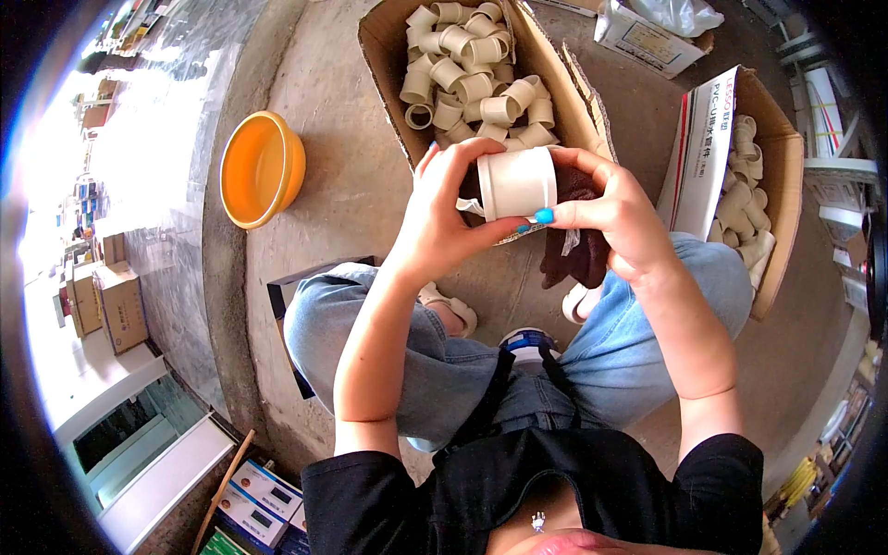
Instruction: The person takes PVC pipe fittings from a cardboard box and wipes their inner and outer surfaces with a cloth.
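Observation:
Between both hands, in front of the cardboard box (592,116), is a white PVC pipe fitting (518,183) with a raised rim at its left end. My left hand (442,208) is closed on the fitting's left end, thumb along its lower edge. My right hand (615,211) grips the right end with the thumb on its side. A dark brown cloth (583,254) hangs from my right hand, bunched by the fitting. Several similar cream fittings (474,88) fill the box beyond.
An orange basin (294,166) stands on the concrete floor at left. At right is another cardboard box (786,185) of pipe fittings (737,208). A white carton (638,42) with a plastic bag (680,14) sits at the back. Small boxes (254,509) lie lower left.

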The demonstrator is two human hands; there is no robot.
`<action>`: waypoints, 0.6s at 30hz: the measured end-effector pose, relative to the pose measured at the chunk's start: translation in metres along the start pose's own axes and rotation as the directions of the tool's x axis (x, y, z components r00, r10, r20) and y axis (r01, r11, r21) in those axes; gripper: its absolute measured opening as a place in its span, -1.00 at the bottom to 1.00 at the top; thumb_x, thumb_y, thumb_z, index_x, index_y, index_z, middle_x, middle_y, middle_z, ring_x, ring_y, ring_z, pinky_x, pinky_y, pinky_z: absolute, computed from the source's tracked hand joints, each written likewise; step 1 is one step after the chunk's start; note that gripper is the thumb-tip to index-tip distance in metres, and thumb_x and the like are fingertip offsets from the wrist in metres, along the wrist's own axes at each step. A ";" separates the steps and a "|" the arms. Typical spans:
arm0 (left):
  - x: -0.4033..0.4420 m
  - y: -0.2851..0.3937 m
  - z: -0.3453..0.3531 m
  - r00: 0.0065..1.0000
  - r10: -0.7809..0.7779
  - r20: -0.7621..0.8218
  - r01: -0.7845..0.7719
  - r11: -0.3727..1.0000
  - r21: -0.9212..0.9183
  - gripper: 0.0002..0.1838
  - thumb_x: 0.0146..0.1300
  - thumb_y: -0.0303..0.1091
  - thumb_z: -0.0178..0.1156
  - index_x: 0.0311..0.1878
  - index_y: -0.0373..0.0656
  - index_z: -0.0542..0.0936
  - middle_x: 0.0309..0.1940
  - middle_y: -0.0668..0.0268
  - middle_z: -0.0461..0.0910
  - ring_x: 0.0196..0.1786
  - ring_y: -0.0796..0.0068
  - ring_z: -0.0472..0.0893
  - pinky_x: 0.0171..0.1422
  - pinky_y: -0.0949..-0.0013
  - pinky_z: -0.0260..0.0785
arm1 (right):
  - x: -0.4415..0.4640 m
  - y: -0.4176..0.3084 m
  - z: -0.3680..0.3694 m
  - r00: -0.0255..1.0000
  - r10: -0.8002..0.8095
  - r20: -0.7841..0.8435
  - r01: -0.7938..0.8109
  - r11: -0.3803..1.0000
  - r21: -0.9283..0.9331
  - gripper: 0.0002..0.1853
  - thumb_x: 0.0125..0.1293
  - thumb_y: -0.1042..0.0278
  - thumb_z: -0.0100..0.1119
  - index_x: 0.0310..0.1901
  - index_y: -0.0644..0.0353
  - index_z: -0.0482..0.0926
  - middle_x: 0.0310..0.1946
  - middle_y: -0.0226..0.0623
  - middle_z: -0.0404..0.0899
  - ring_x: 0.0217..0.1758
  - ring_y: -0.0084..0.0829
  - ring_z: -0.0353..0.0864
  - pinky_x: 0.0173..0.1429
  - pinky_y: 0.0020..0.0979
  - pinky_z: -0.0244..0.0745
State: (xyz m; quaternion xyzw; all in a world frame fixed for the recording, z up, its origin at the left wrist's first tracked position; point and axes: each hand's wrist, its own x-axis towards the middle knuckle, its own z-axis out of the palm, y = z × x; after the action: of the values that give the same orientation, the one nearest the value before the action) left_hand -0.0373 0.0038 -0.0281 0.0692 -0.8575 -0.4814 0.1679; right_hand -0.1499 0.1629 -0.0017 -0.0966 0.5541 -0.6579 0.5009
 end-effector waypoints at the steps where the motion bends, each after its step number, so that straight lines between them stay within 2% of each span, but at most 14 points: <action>1: 0.000 0.001 0.000 0.998 0.047 -0.034 -0.046 0.998 0.033 -0.34 -0.29 -0.40 0.44 -0.01 -0.16 0.39 -0.13 0.17 0.48 -0.03 0.17 0.45 0.14 0.20 0.22 | 0.000 -0.003 -0.001 1.000 0.017 0.013 -0.017 1.000 0.025 -0.41 -0.09 0.61 0.17 0.09 0.41 0.34 -0.15 -0.24 0.52 -0.11 -0.51 0.52 0.04 -0.52 0.40; 2: 0.001 0.002 0.000 0.993 0.094 -0.067 -0.090 0.994 0.067 -0.34 -0.31 -0.44 0.44 -0.02 -0.15 0.40 -0.12 0.17 0.47 -0.03 0.16 0.45 0.13 0.21 0.24 | -0.001 -0.007 -0.002 0.999 0.033 0.027 -0.034 0.998 0.050 -0.42 -0.09 0.61 0.16 0.08 0.40 0.35 -0.14 -0.24 0.52 -0.10 -0.51 0.51 0.05 -0.52 0.39; 3: 0.002 0.003 0.001 0.979 0.174 -0.108 -0.167 0.983 0.071 -0.35 -0.36 -0.58 0.40 -0.06 -0.16 0.40 -0.09 0.17 0.45 -0.01 0.15 0.45 0.09 0.23 0.29 | -0.001 -0.009 -0.001 0.998 0.039 0.039 -0.041 0.996 0.074 -0.46 -0.06 0.60 0.15 0.07 0.38 0.37 -0.15 -0.24 0.52 -0.11 -0.51 0.52 0.04 -0.52 0.40; 6: 0.000 -0.006 0.004 0.966 0.175 -0.192 -0.193 0.978 -0.076 -0.37 -0.33 -0.64 0.36 -0.06 -0.17 0.39 -0.06 0.15 0.42 0.02 0.18 0.44 0.07 0.25 0.33 | 0.000 -0.012 -0.002 0.999 0.034 0.042 -0.041 0.984 0.173 -0.49 -0.03 0.59 0.15 0.06 0.38 0.38 -0.16 -0.25 0.54 -0.14 -0.51 0.54 0.01 -0.52 0.43; 7: 0.000 -0.005 0.004 0.960 0.169 -0.223 -0.206 0.966 -0.158 -0.38 -0.27 -0.69 0.30 -0.03 -0.16 0.37 -0.02 0.17 0.38 0.06 0.24 0.43 0.10 0.28 0.34 | 0.002 -0.014 -0.004 0.998 0.035 0.046 -0.044 0.978 0.202 -0.52 0.01 0.57 0.14 0.05 0.37 0.39 -0.17 -0.25 0.55 -0.16 -0.50 0.56 -0.02 -0.52 0.46; 8: 0.001 -0.005 0.003 0.952 0.143 -0.271 -0.211 0.946 -0.244 -0.33 -0.27 -0.72 0.27 0.03 -0.15 0.33 0.00 0.19 0.35 0.07 0.32 0.42 0.14 0.30 0.33 | 0.000 -0.017 -0.003 0.999 0.028 -0.024 -0.021 0.972 0.233 -0.59 0.01 0.49 0.22 -0.04 0.30 0.46 -0.28 -0.34 0.58 -0.29 -0.56 0.56 -0.20 -0.56 0.46; 10: 0.000 -0.003 -0.006 0.947 -0.073 -0.312 -0.103 0.853 -0.512 -0.28 -0.27 -0.70 0.29 0.08 -0.17 0.29 -0.01 0.21 0.34 0.07 0.35 0.41 0.16 0.30 0.33 | 0.004 -0.018 -0.011 0.999 -0.026 -0.021 0.031 0.970 0.241 -0.64 0.05 0.43 0.21 -0.06 0.28 0.48 -0.31 -0.36 0.58 -0.33 -0.58 0.56 -0.25 -0.57 0.47; 11: 0.001 -0.004 -0.009 0.923 -0.196 -0.332 -0.071 0.761 -0.645 -0.23 -0.28 -0.66 0.35 0.11 -0.19 0.27 -0.02 0.22 0.35 0.07 0.36 0.41 0.16 0.31 0.33 | 0.002 -0.020 -0.012 0.997 -0.051 -0.061 0.065 0.965 0.255 -0.67 0.08 0.39 0.19 -0.09 0.26 0.50 -0.33 -0.38 0.57 -0.36 -0.59 0.55 -0.27 -0.57 0.47; 12: 0.001 -0.005 -0.012 0.901 -0.273 -0.337 -0.027 0.740 -0.672 -0.22 -0.23 -0.58 0.38 0.15 -0.21 0.26 -0.02 0.23 0.36 0.08 0.35 0.41 0.16 0.31 0.33 | 0.001 -0.024 -0.013 0.997 -0.056 -0.044 0.065 0.961 0.268 -0.68 0.09 0.37 0.18 -0.09 0.25 0.51 -0.33 -0.38 0.58 -0.36 -0.58 0.56 -0.28 -0.56 0.47; 14: -0.001 -0.011 -0.014 0.895 -0.304 -0.325 -0.043 0.668 -0.743 -0.19 -0.20 -0.53 0.39 0.19 -0.21 0.23 -0.01 0.21 0.37 0.09 0.33 0.40 0.19 0.29 0.30 | 0.000 -0.024 -0.013 0.994 -0.062 -0.089 0.084 0.958 0.276 -0.69 0.13 0.33 0.16 -0.10 0.26 0.51 -0.33 -0.35 0.59 -0.34 -0.55 0.57 -0.25 -0.53 0.48; 17: -0.002 -0.012 -0.014 0.899 -0.296 -0.322 -0.080 0.613 -0.786 -0.20 -0.13 -0.45 0.36 0.23 -0.23 0.20 0.01 0.18 0.38 0.11 0.30 0.40 0.22 0.26 0.27 | 0.003 -0.015 -0.022 0.998 0.033 -0.045 -0.013 0.922 0.388 -0.71 0.21 0.27 0.08 -0.10 0.26 0.51 -0.31 -0.30 0.60 -0.30 -0.50 0.58 -0.18 -0.49 0.48; 18: -0.001 -0.011 -0.013 0.900 -0.302 -0.314 -0.090 0.576 -0.812 -0.21 -0.11 -0.44 0.35 0.23 -0.24 0.19 0.02 0.16 0.37 0.12 0.28 0.40 0.23 0.26 0.26 | 0.005 -0.015 -0.021 0.997 0.011 -0.079 0.021 0.921 0.388 -0.71 0.23 0.26 0.05 -0.10 0.26 0.51 -0.31 -0.29 0.60 -0.29 -0.49 0.59 -0.16 -0.47 0.48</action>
State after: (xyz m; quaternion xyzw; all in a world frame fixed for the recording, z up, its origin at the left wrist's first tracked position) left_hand -0.0319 -0.0125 -0.0316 0.1390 -0.4786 -0.8014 0.3308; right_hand -0.1749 0.1708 0.0006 0.0296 0.4321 -0.7592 0.4858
